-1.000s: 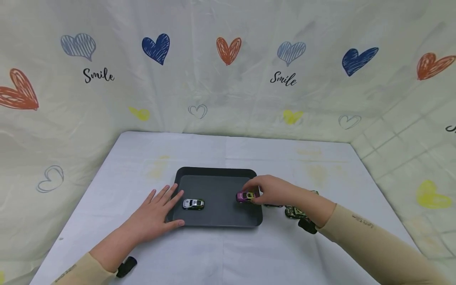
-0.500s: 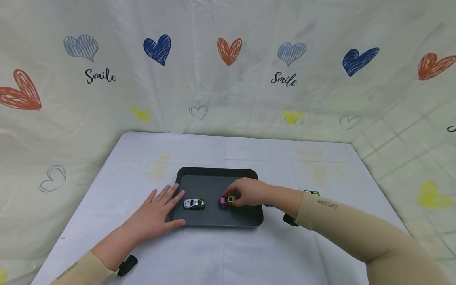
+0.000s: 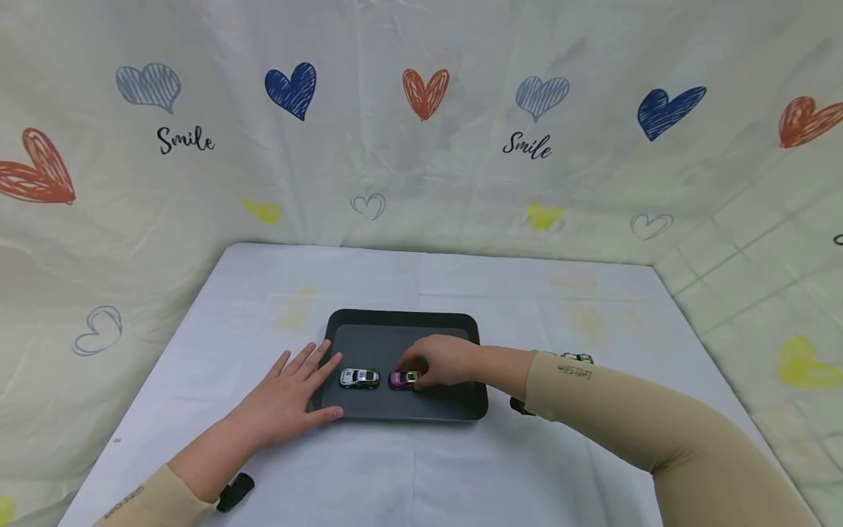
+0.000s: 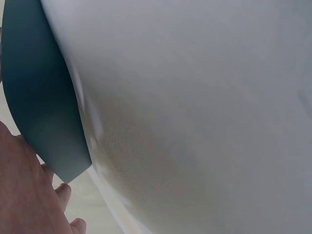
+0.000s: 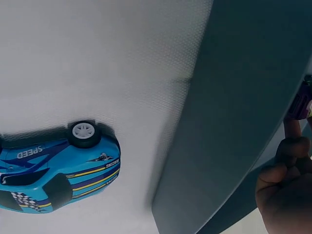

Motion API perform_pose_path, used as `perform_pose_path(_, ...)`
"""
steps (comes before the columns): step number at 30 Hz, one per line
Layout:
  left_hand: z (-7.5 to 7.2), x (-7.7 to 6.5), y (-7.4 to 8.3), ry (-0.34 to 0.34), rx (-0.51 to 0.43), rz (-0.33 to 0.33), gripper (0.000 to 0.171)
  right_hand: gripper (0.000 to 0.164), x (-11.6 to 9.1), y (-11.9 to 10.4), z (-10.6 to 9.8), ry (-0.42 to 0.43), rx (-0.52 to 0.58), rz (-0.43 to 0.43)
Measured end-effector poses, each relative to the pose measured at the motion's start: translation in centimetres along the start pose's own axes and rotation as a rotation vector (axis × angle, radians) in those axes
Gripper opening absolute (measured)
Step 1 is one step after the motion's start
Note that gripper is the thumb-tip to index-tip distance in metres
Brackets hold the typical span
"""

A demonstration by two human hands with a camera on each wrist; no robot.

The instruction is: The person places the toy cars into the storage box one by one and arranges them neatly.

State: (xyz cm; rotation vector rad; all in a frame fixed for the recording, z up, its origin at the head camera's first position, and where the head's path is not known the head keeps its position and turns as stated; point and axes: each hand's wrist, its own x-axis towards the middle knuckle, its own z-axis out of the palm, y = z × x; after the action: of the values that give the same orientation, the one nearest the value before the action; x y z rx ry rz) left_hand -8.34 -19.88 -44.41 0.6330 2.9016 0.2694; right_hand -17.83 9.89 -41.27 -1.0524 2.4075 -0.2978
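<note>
Fingers (image 3: 410, 353) of right hand (image 3: 448, 360) pinch purple toy car (image 3: 403, 380).
Left hand (image 3: 279, 404): fingers spread at left edge of tray (image 3: 378, 339); silver toy car (image 3: 358, 378) just beside purple toy car.

The tray (image 3: 378, 340) is dark grey, one car (image 3: 402, 379) purple and yellow, another car (image 5: 68, 168) blue, yellow-striped.

1 tray (image 3: 375, 339), 4 toy cars (image 3: 359, 378) vis. (2 in tray, 2 btwn it & R edge of table (image 3: 369, 476)), 2 hands (image 3: 285, 400).

Tray (image 3: 395, 338), probably several cars (image 5: 63, 173) on table (image 3: 520, 476)
</note>
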Motion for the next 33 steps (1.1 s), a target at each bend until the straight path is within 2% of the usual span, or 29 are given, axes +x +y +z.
perform_pose_path(9,0.3,0.0,-0.3,0.034,-0.015,0.014,0.092,0.039,0.3,-0.2,0.0,-0.017,0.037,-0.008)
perform_pose_path(14,0.3,0.1,-0.3,0.029,-0.017,0.02,0.092,0.041,0.3,-0.1,-0.2,-0.015,0.038,-0.005)
perform_pose_path(26,-0.2,-0.1,0.0,0.021,-0.015,0.011,0.092,0.043,-0.4,0.7,-1.6,0.054,0.116,-0.039)
perform_pose_path(33,-0.1,0.0,0.1,0.001,-0.006,-0.003,0.091,0.041,-1.9,1.4,-2.6,0.104,0.172,-0.024)
